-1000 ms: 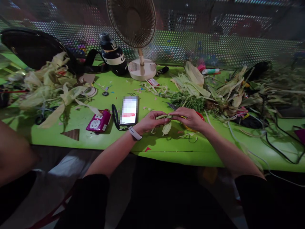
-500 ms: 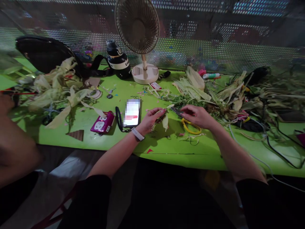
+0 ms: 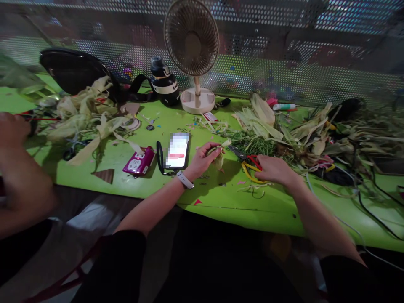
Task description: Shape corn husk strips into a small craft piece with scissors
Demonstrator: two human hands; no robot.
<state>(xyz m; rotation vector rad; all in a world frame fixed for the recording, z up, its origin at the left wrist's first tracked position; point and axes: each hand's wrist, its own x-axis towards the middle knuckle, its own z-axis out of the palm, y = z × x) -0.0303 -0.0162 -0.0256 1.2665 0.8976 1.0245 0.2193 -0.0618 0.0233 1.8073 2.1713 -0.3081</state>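
My left hand (image 3: 203,160) pinches a small bundle of pale corn husk (image 3: 220,159) above the green table (image 3: 221,195); one end sticks up past the fingertips and a leafy piece hangs below. In my right hand (image 3: 274,169) are scissors (image 3: 241,155) with one red and one yellow handle. Their dark blades point up and left at the husk, a small gap apart from it. My right fingers wrap the red handle, while the yellow loop shows below. Thin husk strips (image 3: 252,189) lie under the scissors.
A lit phone (image 3: 179,151) and a purple tissue pack (image 3: 139,162) lie left of my hands. Behind stand a fan (image 3: 197,101) and a black bottle (image 3: 166,86). Husk heaps (image 3: 261,113) spread on both sides. Cables (image 3: 362,206) cross the right. Another person's arm (image 3: 19,185) rests at far left.
My right hand has drawn back to the right and shifted its hold onto the scissor handles, so the red handle now shows. The blades have moved slightly away from the husk. The view has shifted a little.
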